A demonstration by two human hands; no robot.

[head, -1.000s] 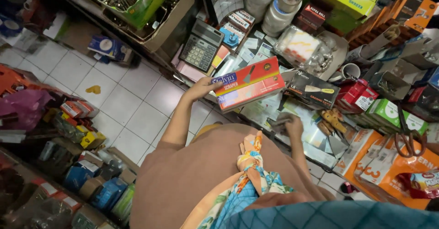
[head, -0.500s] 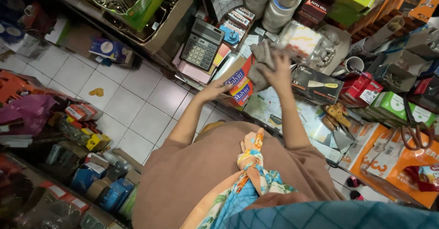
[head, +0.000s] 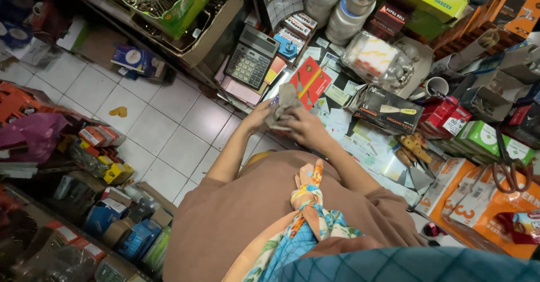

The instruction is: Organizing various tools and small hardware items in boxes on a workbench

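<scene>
1. Both hands, left hand (head: 260, 116) and right hand (head: 306, 129), are closing their grip on a grey cloth (head: 283, 103).
2. The cloth is hovering above the cluttered surface (head: 360, 141), beside the red box (head: 310, 82).
3. Wiping looks barely begun.

I see a crumpled grey cloth (head: 284, 103) held up just above the table (head: 360, 141), pinched between both hands. Fabric looks limp and wrinkled, bunched into an upright wad with its top edge sticking up past the fingers. My left hand (head: 257, 116) grips its lower left side, my right hand (head: 306, 127) covers its lower right side. Behind it lies a flat red box (head: 311, 82), tilted on a diagonal, its near corner hidden by the cloth. I can't tell whether cloth and box touch. The box rests on the table, just right of a grey calculator (head: 251, 57).
</scene>
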